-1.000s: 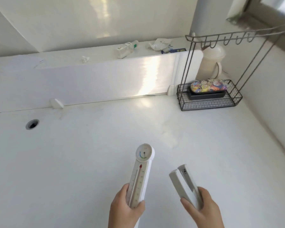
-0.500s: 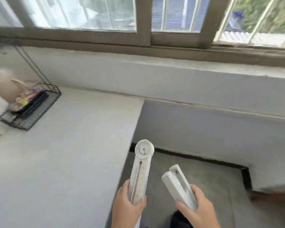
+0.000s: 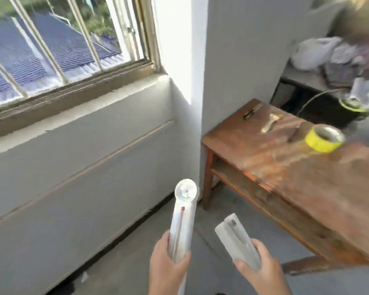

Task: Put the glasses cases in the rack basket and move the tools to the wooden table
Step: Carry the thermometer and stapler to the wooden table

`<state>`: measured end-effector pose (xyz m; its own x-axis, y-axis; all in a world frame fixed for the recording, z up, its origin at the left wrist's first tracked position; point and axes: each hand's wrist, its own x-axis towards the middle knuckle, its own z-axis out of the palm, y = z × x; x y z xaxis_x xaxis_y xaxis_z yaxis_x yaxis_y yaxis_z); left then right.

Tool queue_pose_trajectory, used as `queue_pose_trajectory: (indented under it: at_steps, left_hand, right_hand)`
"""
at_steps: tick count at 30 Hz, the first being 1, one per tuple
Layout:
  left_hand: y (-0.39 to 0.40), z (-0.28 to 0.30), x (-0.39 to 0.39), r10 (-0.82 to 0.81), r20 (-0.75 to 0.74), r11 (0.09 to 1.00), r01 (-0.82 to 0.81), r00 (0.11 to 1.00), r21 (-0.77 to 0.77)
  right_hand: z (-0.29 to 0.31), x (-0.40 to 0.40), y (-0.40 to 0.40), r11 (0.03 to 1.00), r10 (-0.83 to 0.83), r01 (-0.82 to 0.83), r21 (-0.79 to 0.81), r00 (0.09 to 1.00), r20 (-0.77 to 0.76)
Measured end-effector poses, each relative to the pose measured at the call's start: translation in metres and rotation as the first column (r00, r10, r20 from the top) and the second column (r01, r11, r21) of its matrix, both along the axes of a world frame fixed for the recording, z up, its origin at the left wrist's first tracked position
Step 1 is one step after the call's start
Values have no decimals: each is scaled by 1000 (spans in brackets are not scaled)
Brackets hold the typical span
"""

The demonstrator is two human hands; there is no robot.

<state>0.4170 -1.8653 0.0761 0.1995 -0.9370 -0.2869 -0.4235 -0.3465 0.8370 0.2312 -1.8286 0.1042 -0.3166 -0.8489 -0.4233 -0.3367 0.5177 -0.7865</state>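
The white wall (image 3: 73,167) under the barred window (image 3: 62,45) fills the left half of the view, with a white pillar (image 3: 232,60) at the corner beside it. To the right stands the wooden table (image 3: 296,177), its reddish top streaked with light and a lower shelf showing under the near edge. The picture is blurred there, so small items on the top are hard to make out: a roll of yellow tape (image 3: 323,139) stands on its side edge near the far right, a pale flat piece (image 3: 271,122) lies behind it, and a small dark metal fitting (image 3: 250,111) sits near the far corner. Beyond the table, a darker bench holds white bags and cloth (image 3: 320,52), too smeared to tell apart.

Low in the view, over the grey floor (image 3: 126,262), both hands are held apart, each clamped on 1 tool. The left hand (image 3: 168,267) grips the lower end of a long white thermometer (image 3: 182,222), which points up and away; its round dial at the top shows coloured marks, and a thin red line runs down the stem. No numbers or writing on it can be read. The right hand (image 3: 260,267) wraps the near end of a white stapler (image 3: 237,239), tilted up and left. No brand shows on it. Both tools are in the air, short of the table and left of its near edge.
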Motion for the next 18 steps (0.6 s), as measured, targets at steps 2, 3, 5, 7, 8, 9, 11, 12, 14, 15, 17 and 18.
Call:
queue_pose_trajectory:
  at_steps: [2,3,5,7,8,9,11,12,14,15,17,18]
  left_hand:
    - [-25,7,-46,-105,0,994,105,994,-29]
    - [-34,11,-66,-161,8,986,161,987,-42]
    - [-50,12,-98,-269,23,961,270,963,-53]
    - [-68,7,-126,-385,91,919,390,919,-56]
    - [-76,5,-141,-441,127,892,449,889,-47]
    - [-86,3,-155,-485,159,868,496,860,-35]
    - [-103,-1,-185,-549,202,824,566,811,-30]
    - [-112,-1,-201,-579,223,801,599,785,-28]
    - [-129,-3,-237,-629,244,761,648,738,1]
    - [-139,-2,-255,-649,252,742,670,718,1]
    - [-156,-2,-296,-688,270,691,722,674,-41]
    - [-163,-2,-317,-715,281,653,755,641,-59]
  right_hand:
    - [1,-41,-6,996,-90,90,-28,996,-18]
    - [0,-60,-7,989,-143,143,-38,990,-14]
    - [-2,-92,-6,966,-252,252,-60,968,7]
    - [-6,-121,-4,929,-366,366,-47,931,6]
    - [-8,-135,-3,910,-414,414,-38,910,-10]
    - [-11,-149,-2,887,-461,460,-31,887,-31]
    - [-17,-174,-3,833,-552,552,-13,831,-69]
    - [-19,-186,-5,802,-595,597,-2,799,-84]
    - [-24,-212,-12,727,-683,686,8,725,-82]
    - [-24,-225,-17,691,-721,723,7,690,-70]
    - [-23,-251,-31,640,-767,768,5,639,-62]
    - [-20,-265,-38,622,-781,783,-13,620,-72]
